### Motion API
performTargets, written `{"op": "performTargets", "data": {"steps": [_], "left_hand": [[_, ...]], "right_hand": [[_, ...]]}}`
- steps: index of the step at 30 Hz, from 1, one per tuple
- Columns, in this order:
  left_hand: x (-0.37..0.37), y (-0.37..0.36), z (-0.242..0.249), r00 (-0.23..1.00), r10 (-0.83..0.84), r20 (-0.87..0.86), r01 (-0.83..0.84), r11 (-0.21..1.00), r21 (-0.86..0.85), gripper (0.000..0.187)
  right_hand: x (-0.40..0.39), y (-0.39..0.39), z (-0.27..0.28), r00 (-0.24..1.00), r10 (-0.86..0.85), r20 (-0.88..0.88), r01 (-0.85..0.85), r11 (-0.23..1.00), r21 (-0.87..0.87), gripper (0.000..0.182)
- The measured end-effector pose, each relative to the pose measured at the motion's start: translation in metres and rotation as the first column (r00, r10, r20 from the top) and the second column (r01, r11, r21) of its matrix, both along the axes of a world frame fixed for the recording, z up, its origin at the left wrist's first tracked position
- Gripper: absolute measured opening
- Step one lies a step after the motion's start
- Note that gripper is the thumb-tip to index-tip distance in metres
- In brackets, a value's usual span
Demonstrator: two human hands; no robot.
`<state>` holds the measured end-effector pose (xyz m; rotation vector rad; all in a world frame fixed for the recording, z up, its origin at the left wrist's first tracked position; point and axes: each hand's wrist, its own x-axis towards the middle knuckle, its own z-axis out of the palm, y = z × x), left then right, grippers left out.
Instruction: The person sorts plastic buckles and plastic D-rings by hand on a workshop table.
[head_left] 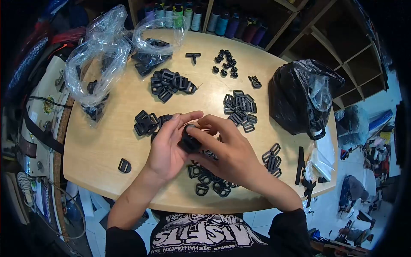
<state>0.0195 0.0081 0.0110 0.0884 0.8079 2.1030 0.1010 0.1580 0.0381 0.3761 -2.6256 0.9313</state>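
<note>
- Left hand (164,150): palm turned inward, fingers curled, cradling a dark black plastic piece (189,140) above the desk (96,156). Exact shape of piece hidden by fingers.
- Right hand (235,152): narrow grip, index fingertip on top of the same piece, thumb low at its side. Both hands meet over the desk's near middle.
- Directly below the hands: loose pile of black plastic D-shaped buckles (206,180), partly covered by the right hand.
- Just beyond the left hand: cluster of black slotted buckles (146,123), running partly behind the fingers.
- Apart, to the left of the left wrist: single black slotted buckle (124,165), flat on the desk.
- Farther back: heap of chunky black plastic buckles (168,83); clear plastic bag with black parts (153,58) behind it; larger clear plastic bag (97,60) at far left.
- Far middle: black T-shaped part (193,56), group of small round black parts (225,63), black pronged clip (255,82).
- Beyond the right hand: pile of black rectangular slides (240,107); smaller pile of black oblong loops (272,160) beside the right forearm.
- Right side: crumpled black plastic bag (295,94), black strap (300,165) nearer.
</note>
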Motion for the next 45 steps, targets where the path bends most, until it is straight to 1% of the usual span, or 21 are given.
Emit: {"op": "performTargets", "data": {"steps": [2,4,6,7,8,11,14,16,18,19,20,21,22,24,26,28,32,34,36,43,45], "left_hand": [[-0.002,-0.003,-0.007,0.998,-0.024,-0.066,0.025,1.0,0.005,0.052],[-0.001,-0.003,-0.002,0.999,0.003,-0.048,-0.004,1.0,-0.018,0.052],[-0.001,-0.002,-0.003,0.999,0.027,-0.027,-0.027,1.0,0.012,0.049],[-0.001,-0.003,-0.004,1.0,0.01,-0.012,-0.009,0.998,0.057,0.048],[-0.002,-0.003,-0.004,1.0,0.014,-0.009,-0.013,0.998,0.06,0.048],[-0.003,-0.006,-0.002,1.0,0.003,0.024,-0.005,0.994,0.113,0.045],[-0.002,-0.006,0.004,0.996,-0.02,-0.083,0.023,0.999,0.039,0.049],[0.0,-0.006,0.009,0.99,-0.029,-0.135,0.02,0.998,-0.066,0.048],[0.001,-0.004,0.006,0.992,-0.054,-0.114,0.048,0.997,-0.052,0.044],[0.003,-0.001,0.006,0.991,-0.042,-0.13,0.028,0.994,-0.107,0.043],[0.005,0.0,0.006,0.989,-0.028,-0.148,0.003,0.987,-0.162,0.041],[0.005,0.0,0.003,0.991,-0.042,-0.129,0.026,0.991,-0.13,0.04],[0.005,0.0,-0.001,0.99,-0.044,-0.131,0.027,0.991,-0.129,0.04],[0.004,0.0,-0.008,0.979,-0.071,-0.19,0.05,0.992,-0.114,0.038],[0.001,-0.001,-0.007,0.974,-0.083,-0.211,0.054,0.989,-0.141,0.037],[0.001,-0.002,-0.005,0.968,-0.098,-0.23,0.06,0.984,-0.167,0.035],[0.002,-0.002,0.007,0.967,-0.05,-0.251,-0.001,0.98,-0.2,0.035],[0.0,-0.003,0.009,0.965,-0.055,-0.255,-0.005,0.974,-0.228,0.036],[-0.001,-0.004,0.008,0.98,-0.082,-0.183,0.051,0.985,-0.166,0.039],[0.001,-0.005,0.003,0.981,-0.079,-0.175,0.064,0.994,-0.092,0.038],[0.006,-0.003,0.004,0.912,-0.083,-0.401,0.017,0.986,-0.166,0.041]], "right_hand": [[-0.003,-0.002,-0.006,0.998,0.014,-0.057,-0.011,0.999,0.045,0.053],[-0.004,-0.004,-0.008,0.998,0.009,-0.062,-0.008,1.0,0.019,0.053],[0.0,0.0,-0.005,0.995,-0.026,-0.1,0.014,0.994,-0.112,0.05],[0.006,-0.001,0.006,0.995,-0.096,-0.031,0.093,0.991,-0.099,0.05],[0.009,0.004,0.006,0.995,-0.092,-0.029,0.089,0.991,-0.096,0.05],[0.018,0.031,-0.001,0.938,-0.344,-0.045,0.33,0.926,-0.184,0.053],[0.025,0.035,-0.003,0.94,-0.34,-0.006,0.336,0.931,-0.143,0.051],[0.026,0.033,-0.005,0.953,-0.288,0.09,0.302,0.916,-0.266,0.05],[0.026,0.04,-0.01,0.971,-0.155,0.185,0.219,0.888,-0.404,0.047],[0.026,0.039,-0.01,0.969,-0.166,0.184,0.228,0.888,-0.4,0.047],[0.024,0.036,-0.012,0.966,-0.086,0.242,0.213,0.795,-0.568,0.046],[0.023,0.035,-0.012,0.96,0.007,0.28,0.204,0.669,-0.715,0.046],[0.023,0.035,-0.011,0.961,0.005,0.278,0.203,0.669,-0.715,0.046],[0.023,0.036,-0.008,0.925,0.119,0.361,0.231,0.578,-0.783,0.048],[0.022,0.035,-0.009,0.941,0.094,0.325,0.207,0.6,-0.773,0.051],[0.022,0.035,-0.004,0.931,0.108,0.348,0.232,0.56,-0.795,0.05],[0.019,0.032,-0.001,0.929,0.082,0.36,0.256,0.561,-0.788,0.048],[0.018,0.031,-0.001,0.92,0.077,0.384,0.262,0.608,-0.75,0.046],[0.018,0.034,-0.006,0.916,0.091,0.39,0.251,0.629,-0.736,0.046],[0.012,0.03,-0.013,0.948,0.052,0.314,0.2,0.669,-0.716,0.041],[0.011,0.032,-0.02,0.95,0.043,0.309,0.192,0.698,-0.689,0.041]]}}
